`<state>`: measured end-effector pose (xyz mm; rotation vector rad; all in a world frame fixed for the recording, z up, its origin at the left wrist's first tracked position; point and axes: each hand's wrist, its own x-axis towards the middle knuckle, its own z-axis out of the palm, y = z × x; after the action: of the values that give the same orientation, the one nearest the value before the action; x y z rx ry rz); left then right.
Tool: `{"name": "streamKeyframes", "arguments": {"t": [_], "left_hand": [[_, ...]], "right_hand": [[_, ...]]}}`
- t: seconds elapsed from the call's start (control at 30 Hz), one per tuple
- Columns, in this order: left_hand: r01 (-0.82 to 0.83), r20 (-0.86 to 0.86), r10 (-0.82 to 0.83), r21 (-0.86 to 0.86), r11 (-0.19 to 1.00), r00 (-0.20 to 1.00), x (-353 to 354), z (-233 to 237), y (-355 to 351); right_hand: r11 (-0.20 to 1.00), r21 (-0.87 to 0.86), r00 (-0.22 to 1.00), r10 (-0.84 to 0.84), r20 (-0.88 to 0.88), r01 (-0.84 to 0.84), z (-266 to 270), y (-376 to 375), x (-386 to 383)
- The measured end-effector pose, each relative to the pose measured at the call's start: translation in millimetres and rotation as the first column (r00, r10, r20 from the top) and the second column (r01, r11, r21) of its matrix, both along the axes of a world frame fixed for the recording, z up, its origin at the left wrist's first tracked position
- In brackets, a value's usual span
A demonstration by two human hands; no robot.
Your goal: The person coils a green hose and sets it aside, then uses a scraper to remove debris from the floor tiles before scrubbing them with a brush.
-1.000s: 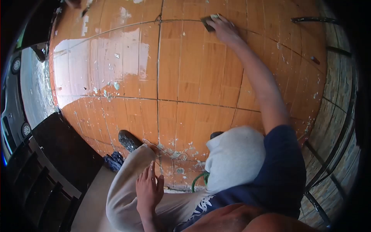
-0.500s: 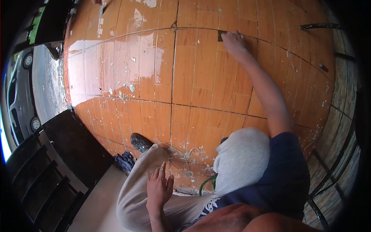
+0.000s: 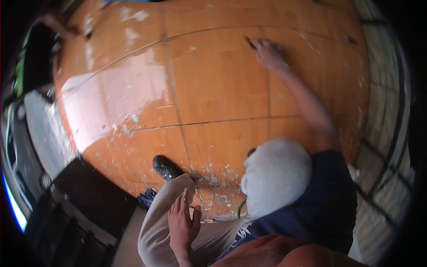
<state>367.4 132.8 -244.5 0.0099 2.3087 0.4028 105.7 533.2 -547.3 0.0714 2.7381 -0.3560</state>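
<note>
My right hand [image 3: 270,54] reaches far out over the orange tiled floor [image 3: 218,84], fingers closed on a small dark scraper blade [image 3: 251,43]. The blade appears thin and tilted against the tile, partly hidden by my fingers and blurred. My left hand [image 3: 183,224] is held over my left leg [image 3: 162,218], its fingers stretched out with nothing in them. Pale flecks and scraps [image 3: 133,119] lie scattered on the tiles.
Another person's hand [image 3: 66,30] is near the floor at the upper left. My black clog [image 3: 166,167] stands by a dark crumpled cloth [image 3: 147,197]. Black furniture [image 3: 95,196] borders the left, with a parked car [image 3: 26,155] beyond; dark metal bars [image 3: 378,191] line the right.
My view has shifted and blurred. The blade in my right hand has turned from flat-looking to edge-on. My left hand stays by my leg. The other person's hand shows more at upper left.
</note>
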Motion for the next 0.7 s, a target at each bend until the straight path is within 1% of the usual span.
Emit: {"name": "streamKeyframes", "arguments": {"t": [0.03,0.07,0.1,0.13,0.17,0.2,0.27,0.3,0.37,0.4,0.43,0.5,0.53,0.6,0.63,0.67,0.7], "left_hand": [[-0.004,-0.017,0.004,0.017,1.0,1.0,-4.0,-1.3,2.7],[0.056,0.011,-0.057,0.052,0.997,0.998,-5.4,-2.5,3.3],[0.083,-0.011,-0.083,0.082,0.993,0.997,-6.5,-3.7,2.8],[0.095,-0.037,-0.092,0.103,0.99,0.995,-8.5,-4.6,4.3],[0.124,-0.011,-0.123,0.099,0.987,0.992,-13.7,-2.5,8.1],[0.138,-0.005,-0.138,0.104,0.985,0.99,-17.3,-3.9,7.0],[0.163,0.017,-0.166,0.119,0.979,0.986,-22.4,-12.9,4.9],[0.184,0.051,-0.188,0.074,0.98,0.981,-25.7,-17.7,4.0],[0.219,0.058,-0.223,0.061,0.974,0.973,-31.5,-27.8,2.8],[0.233,0.061,-0.236,0.044,0.971,0.97,-33.4,-29.7,4.5],[0.254,0.052,-0.256,0.045,0.966,0.965,-35.4,-25.3,11.7],[0.219,0.118,-0.22,0.018,0.976,0.968,-49.0,-22.6,25.4],[0.229,0.118,-0.23,0.019,0.973,0.966,-53.9,-22.1,28.9],[0.286,0.068,-0.289,0.046,0.957,0.955,-59.3,-24.0,36.9],[0.287,0.067,-0.289,0.04,0.957,0.955,-60.9,-27.3,38.8],[0.279,0.065,-0.283,0.068,0.958,0.957,-59.6,-27.5,40.9],[0.269,0.083,-0.277,0.094,0.959,0.957,-61.0,-35.1,40.7]], "right_hand": [[0.986,-0.007,0.98,-0.168,-0.107,0.168,-12.0,38.1,14.9],[0.958,0.13,0.941,-0.215,-0.26,0.254,-27.7,85.3,32.1],[0.907,0.248,0.882,-0.215,-0.42,0.339,-36.0,131.7,48.1],[0.834,0.289,0.856,-0.351,-0.379,0.469,-23.1,169.7,61.1],[0.751,0.327,0.813,-0.476,-0.336,0.574,-11.0,199.4,74.9],[0.741,0.334,0.808,-0.486,-0.333,0.583,-12.7,222.5,89.7],[0.59,0.35,0.685,-0.653,-0.322,0.728,-28.1,261.9,118.0],[0.579,0.356,0.678,-0.663,-0.317,0.733,-40.5,265.2,122.8],[0.73,0.352,0.799,-0.594,-0.098,0.586,-59.5,254.4,121.7],[0.799,0.337,0.857,-0.512,-0.054,0.499,-53.7,222.7,122.3],[0.856,0.312,0.904,-0.426,-0.025,0.412,-33.3,180.1,128.7],[0.928,0.266,0.965,-0.259,-0.041,0.26,-33.0,110.7,165.7],[0.925,0.267,0.962,-0.269,-0.04,0.27,-19.7,96.6,182.3],[0.96,0.184,0.968,-0.231,0.098,0.21,-4.4,83.4,196.4],[0.954,0.243,0.98,-0.192,0.046,0.176,-14.6,93.2,200.9],[0.953,0.239,0.98,-0.198,0.034,0.184,-17.7,113.5,193.7],[0.954,0.189,0.97,-0.217,-0.107,0.234,-33.3,136.8,181.6]]}}
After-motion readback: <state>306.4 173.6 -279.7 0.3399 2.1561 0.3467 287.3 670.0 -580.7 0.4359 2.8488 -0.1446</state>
